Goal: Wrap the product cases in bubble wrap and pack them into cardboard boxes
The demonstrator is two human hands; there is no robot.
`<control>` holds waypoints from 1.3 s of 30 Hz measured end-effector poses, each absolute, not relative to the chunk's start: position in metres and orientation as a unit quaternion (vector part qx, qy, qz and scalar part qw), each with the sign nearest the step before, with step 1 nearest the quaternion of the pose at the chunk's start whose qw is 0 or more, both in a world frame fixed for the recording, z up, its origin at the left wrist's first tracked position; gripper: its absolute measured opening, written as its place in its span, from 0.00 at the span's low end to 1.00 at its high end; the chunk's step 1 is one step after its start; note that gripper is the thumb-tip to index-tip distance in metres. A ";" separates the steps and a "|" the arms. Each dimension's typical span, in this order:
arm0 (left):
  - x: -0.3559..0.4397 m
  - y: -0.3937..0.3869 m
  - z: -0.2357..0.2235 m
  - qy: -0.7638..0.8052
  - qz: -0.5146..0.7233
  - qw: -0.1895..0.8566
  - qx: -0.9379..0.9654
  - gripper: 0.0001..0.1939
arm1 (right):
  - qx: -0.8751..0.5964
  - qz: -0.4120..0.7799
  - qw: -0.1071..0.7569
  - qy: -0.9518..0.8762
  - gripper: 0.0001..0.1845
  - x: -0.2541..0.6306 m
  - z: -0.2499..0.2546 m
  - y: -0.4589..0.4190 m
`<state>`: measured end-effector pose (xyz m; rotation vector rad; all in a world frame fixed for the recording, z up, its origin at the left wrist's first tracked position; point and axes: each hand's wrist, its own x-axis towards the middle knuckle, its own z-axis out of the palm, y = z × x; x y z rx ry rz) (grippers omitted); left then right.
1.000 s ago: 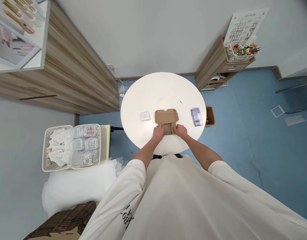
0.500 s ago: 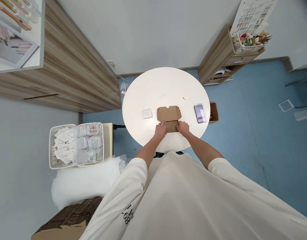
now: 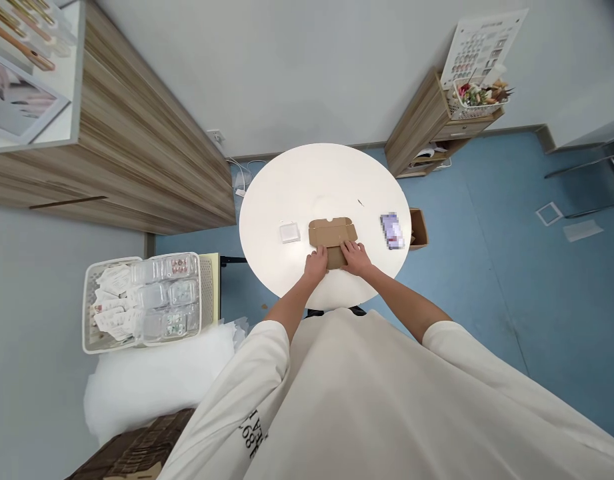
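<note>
A flat brown cardboard box blank (image 3: 333,233) lies near the front of the round white table (image 3: 327,180). My left hand (image 3: 315,263) grips the blank's lower left part with curled fingers. My right hand (image 3: 355,257) lies on the lower right part, fingers pressed flat over the folded flap. A small white square box (image 3: 289,232) sits on the table to the left of the cardboard. A small purple item (image 3: 391,231) lies on the table to the right.
A small open cardboard box (image 3: 419,229) stands on the blue floor beside the table. A white basket (image 3: 143,300) of clear plastic cases rests on white padding at my left. Wooden cabinets stand at the left (image 3: 137,153) and back right (image 3: 421,127).
My right hand moved inward from the flap's right edge onto the top of the folded part. My left hand stays at the left side. The camera view shifted slightly.
</note>
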<state>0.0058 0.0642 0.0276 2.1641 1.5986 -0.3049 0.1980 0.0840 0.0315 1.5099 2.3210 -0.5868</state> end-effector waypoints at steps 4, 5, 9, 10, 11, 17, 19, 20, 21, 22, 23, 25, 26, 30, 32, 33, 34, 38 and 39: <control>-0.008 0.063 0.035 0.586 -0.062 0.240 0.771 0.36 | 0.528 -0.194 0.160 0.811 0.52 0.196 0.027 0.087; -0.016 0.065 0.037 0.602 -0.033 0.242 0.760 0.31 | 0.527 -0.192 0.161 0.812 0.52 0.195 0.027 0.087; -0.058 0.089 0.039 0.725 0.066 0.252 0.637 0.21 | 0.523 -0.179 0.165 0.817 0.51 0.194 0.028 0.086; -0.068 0.097 0.037 0.770 0.082 0.261 0.577 0.21 | 0.523 -0.174 0.165 0.818 0.51 0.194 0.028 0.085; -0.078 0.106 0.035 0.806 0.094 0.276 0.515 0.22 | 0.524 -0.170 0.165 0.818 0.51 0.194 0.028 0.085; -0.106 0.144 0.015 0.858 0.122 0.387 0.314 0.27 | 0.530 -0.167 0.173 0.813 0.53 0.192 0.026 0.085; -0.107 0.149 0.007 0.861 0.141 0.395 0.289 0.27 | 0.531 -0.171 0.175 0.811 0.53 0.192 0.026 0.085; -0.106 0.150 0.004 0.861 0.151 0.395 0.282 0.27 | 0.532 -0.173 0.177 0.810 0.53 0.192 0.027 0.085; -0.106 0.152 0.000 0.863 0.159 0.393 0.276 0.27 | 0.533 -0.175 0.179 0.808 0.53 0.191 0.027 0.085; -0.106 0.153 -0.004 0.864 0.166 0.391 0.272 0.27 | 0.534 -0.176 0.180 0.807 0.53 0.191 0.028 0.085; -0.106 0.155 -0.008 0.865 0.173 0.388 0.267 0.27 | 0.535 -0.177 0.180 0.807 0.53 0.191 0.028 0.085; -0.105 0.157 -0.015 0.869 0.185 0.385 0.251 0.27 | 0.535 -0.177 0.180 0.806 0.53 0.190 0.030 0.085; -0.105 0.158 -0.018 0.870 0.191 0.388 0.238 0.27 | 0.535 -0.178 0.179 0.806 0.53 0.190 0.031 0.085; -0.105 0.160 -0.019 0.857 0.217 0.417 0.211 0.26 | 0.537 -0.182 0.172 0.805 0.52 0.189 0.033 0.085; -0.106 0.158 -0.012 0.843 0.230 0.422 0.240 0.23 | 0.538 -0.185 0.167 0.805 0.52 0.189 0.032 0.085; -0.107 0.156 -0.006 0.838 0.236 0.415 0.265 0.21 | 0.538 -0.186 0.164 0.805 0.52 0.189 0.031 0.085; -0.107 0.152 0.001 0.832 0.242 0.402 0.297 0.18 | 0.538 -0.186 0.161 0.806 0.52 0.190 0.031 0.085; -0.098 0.131 0.035 0.779 0.271 0.329 0.459 0.15 | 0.534 -0.181 0.143 0.814 0.51 0.192 0.028 0.085; -0.092 0.125 0.043 0.757 0.263 0.323 0.504 0.16 | 0.532 -0.180 0.138 0.816 0.50 0.193 0.027 0.085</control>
